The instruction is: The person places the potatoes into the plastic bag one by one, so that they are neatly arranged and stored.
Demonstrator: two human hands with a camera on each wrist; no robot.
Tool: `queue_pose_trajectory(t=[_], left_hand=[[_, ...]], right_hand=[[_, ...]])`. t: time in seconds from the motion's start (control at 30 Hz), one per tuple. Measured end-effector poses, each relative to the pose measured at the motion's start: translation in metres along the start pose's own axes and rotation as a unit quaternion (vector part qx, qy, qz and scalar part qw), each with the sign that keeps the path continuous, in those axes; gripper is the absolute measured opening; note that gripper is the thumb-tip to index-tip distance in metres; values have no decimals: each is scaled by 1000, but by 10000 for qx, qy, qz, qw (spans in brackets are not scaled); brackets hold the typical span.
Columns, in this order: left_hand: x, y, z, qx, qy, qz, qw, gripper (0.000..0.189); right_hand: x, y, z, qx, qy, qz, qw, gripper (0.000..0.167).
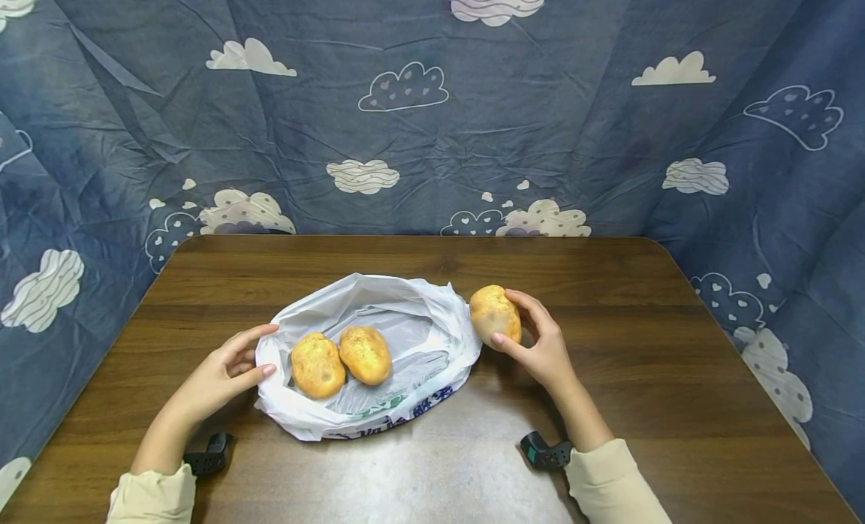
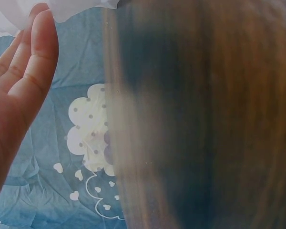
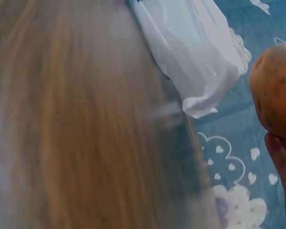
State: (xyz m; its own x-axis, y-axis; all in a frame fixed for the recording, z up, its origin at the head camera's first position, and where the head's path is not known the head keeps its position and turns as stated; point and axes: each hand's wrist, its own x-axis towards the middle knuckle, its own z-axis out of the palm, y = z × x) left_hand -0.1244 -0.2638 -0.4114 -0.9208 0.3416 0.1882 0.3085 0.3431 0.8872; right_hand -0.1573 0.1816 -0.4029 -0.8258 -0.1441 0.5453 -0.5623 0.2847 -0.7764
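Note:
A white plastic bag (image 1: pixel 412 306) lies spread with its mouth facing up, blue and green print on its near side. Inside, toward its left end, two yellow potatoes, the left potato (image 1: pixel 316 366) and the right potato (image 1: pixel 365 355), lie side by side. My left hand (image 1: pixel 226 370) is at the bag's left rim, thumb and index finger apart; in the left wrist view its fingertips (image 2: pixel 43 28) meet the white plastic. Just off the bag's right end, my right hand (image 1: pixel 541 344) holds a third potato (image 1: pixel 493 315) between thumb and fingers, also seen in the right wrist view.
The brown wooden table (image 1: pixel 649 374) reaches back to a blue cloth (image 1: pixel 419 156) with white clouds, which also hangs at both sides. Black wrist devices sit by the left cuff (image 1: pixel 211 455) and the right cuff (image 1: pixel 546 452).

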Motion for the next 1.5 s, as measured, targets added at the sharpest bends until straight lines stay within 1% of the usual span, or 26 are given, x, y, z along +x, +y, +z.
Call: queue_pose_trajectory(t=[0.33, 0.6, 1.0, 1.3, 1.5], left_hand=[[0, 0, 0, -3, -3, -3, 10000, 54], [0, -2, 0, -32, -22, 17, 10000, 54], [0, -2, 1, -28, -15, 34, 10000, 54], [1, -3, 1, -22, -20, 90, 10000, 54], [1, -3, 1, -9, 3, 115, 9999, 53]], right_hand=[[8, -8, 21, 232, -190, -269, 9992, 60], [12, -16, 38, 244, -440, -351, 9981, 62], [17, -21, 65, 330, -810, -467, 9951, 61], [20, -25, 82, 294, -1000, -409, 9937, 59], [19, -26, 90, 242, -1138, -351, 9926, 58]])
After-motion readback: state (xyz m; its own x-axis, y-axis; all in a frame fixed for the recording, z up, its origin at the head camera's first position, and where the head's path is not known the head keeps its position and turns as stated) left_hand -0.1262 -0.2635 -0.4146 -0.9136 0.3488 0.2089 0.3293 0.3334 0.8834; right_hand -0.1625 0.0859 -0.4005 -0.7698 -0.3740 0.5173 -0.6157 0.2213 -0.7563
